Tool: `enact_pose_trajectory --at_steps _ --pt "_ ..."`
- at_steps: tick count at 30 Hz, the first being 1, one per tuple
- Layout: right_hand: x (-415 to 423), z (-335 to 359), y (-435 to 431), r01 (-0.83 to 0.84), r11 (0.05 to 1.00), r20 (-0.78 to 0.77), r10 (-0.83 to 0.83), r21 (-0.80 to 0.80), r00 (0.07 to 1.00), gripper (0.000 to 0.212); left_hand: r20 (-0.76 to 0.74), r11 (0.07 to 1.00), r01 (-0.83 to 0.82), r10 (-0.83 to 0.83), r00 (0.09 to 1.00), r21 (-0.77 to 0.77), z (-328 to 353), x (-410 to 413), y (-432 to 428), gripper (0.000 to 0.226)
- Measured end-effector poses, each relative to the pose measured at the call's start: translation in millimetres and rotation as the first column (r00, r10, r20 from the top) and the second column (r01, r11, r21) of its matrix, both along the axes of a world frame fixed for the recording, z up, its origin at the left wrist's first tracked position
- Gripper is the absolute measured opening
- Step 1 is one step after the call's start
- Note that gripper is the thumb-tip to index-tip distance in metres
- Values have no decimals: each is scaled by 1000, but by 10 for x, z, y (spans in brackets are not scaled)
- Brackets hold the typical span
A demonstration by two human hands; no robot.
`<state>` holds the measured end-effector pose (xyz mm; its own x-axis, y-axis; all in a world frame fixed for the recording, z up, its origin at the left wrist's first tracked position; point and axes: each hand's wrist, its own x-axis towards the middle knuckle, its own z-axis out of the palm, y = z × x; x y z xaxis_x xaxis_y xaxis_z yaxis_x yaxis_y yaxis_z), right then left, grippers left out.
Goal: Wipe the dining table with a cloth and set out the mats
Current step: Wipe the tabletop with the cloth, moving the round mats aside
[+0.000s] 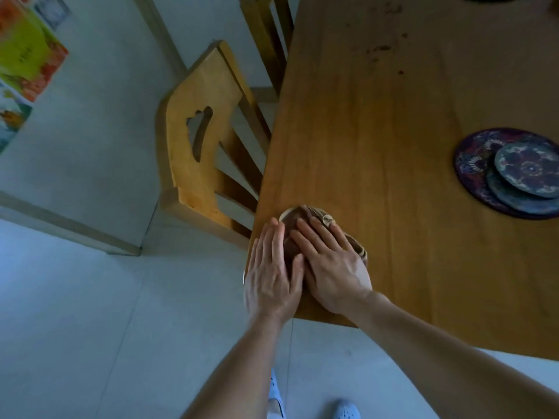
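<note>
A wooden chair [193,140] stands at the dining table [363,131]. Beyond the chair is a second chair [266,40], left of it a white wall [99,101] with colourful posters [27,55], beneath it a pale floor [90,313].

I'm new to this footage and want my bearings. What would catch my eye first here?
The left hand and the right hand lie flat, side by side, on a brown round mat at the near left corner of the wooden table. Near the right edge of the view sits a stack of dark patterned round mats, and reddish spots mark the far part of the tabletop.
</note>
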<state>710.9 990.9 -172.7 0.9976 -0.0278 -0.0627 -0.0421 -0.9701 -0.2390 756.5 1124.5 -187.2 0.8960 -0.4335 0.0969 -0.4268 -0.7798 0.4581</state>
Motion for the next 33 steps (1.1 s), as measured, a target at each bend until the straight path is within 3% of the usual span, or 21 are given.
enact_pose_trajectory --at_steps 11,16,21,26,30,33 --pt "603 -89 -389 353 935 107 -354 30 929 52 25 983 74 -79 997 166 -100 69 17 57" --pt "91 -52 -377 627 778 101 -628 53 771 53 22 980 129 -134 991 152 -104 49 27 55" --pt "-188 30 177 813 580 67 -814 53 576 60 -32 977 164 -162 986 137 -44 94 38 54" --pt "-76 -37 655 838 544 15 -839 24 544 60 -149 959 263 -246 958 103 91 214 99 53" --pt "104 -31 718 844 537 -11 -844 -9 536 61 -177 874 421 -387 905 242 307 430 124 55" --pt "262 18 672 833 553 -24 -833 7 553 62 -160 797 486 -461 873 357 500 573 44 42"
